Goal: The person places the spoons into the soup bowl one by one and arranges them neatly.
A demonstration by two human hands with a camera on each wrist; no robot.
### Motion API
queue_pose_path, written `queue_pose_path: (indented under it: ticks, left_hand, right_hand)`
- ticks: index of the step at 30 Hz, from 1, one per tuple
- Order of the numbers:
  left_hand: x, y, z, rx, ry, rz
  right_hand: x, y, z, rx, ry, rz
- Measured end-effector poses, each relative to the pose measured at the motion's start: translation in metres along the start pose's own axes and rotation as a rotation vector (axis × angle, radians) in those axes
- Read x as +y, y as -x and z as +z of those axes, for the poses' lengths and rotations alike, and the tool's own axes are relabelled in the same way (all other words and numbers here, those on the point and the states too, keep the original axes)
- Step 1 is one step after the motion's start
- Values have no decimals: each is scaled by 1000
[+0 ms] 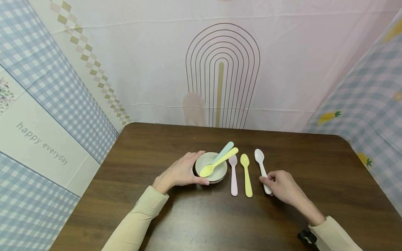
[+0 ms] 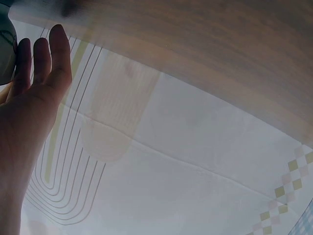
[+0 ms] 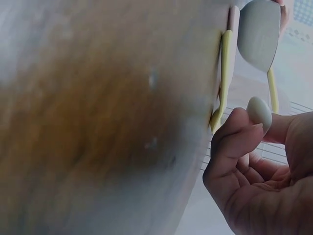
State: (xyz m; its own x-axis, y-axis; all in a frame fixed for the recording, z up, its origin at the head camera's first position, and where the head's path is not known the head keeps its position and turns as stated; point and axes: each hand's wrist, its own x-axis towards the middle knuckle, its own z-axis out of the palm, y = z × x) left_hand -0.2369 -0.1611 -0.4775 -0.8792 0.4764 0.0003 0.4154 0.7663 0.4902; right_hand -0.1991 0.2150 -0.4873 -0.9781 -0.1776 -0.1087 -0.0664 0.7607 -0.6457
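Note:
My left hand (image 1: 183,170) grips a small white bowl (image 1: 222,173) from its left side, thumb at the near rim and fingers round the far rim. Inside the bowl lean a yellow spoon (image 1: 207,170) and a light blue spoon (image 1: 226,147), handles up to the far right. In the left wrist view a dark sliver of the bowl (image 2: 6,54) shows beside the fingers. My right hand (image 1: 284,186) pinches a white spoon (image 1: 259,157) near its handle end, its scoop pointing away from me. The spoon's rounded handle end (image 3: 259,111) shows between thumb and fingers in the right wrist view.
Between the bowl and the white spoon, a pink spoon (image 1: 233,177) and another yellow spoon (image 1: 247,177) lie side by side, scoops away from me. All stand on a dark wooden table (image 1: 201,219). A patterned cloth (image 1: 150,69) hangs behind its far edge.

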Motion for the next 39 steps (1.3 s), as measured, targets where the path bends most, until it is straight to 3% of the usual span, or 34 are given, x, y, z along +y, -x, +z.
queue_pose_path:
  ticks: [27,39]
  left_hand:
    - [-2,0,1,-3,-1,-6]
    - [0,0,1,-1,3,-13]
  right_hand:
    - [-16,7,-25,7,-93,2]
    - [-19,11,-29,3,-148,-37]
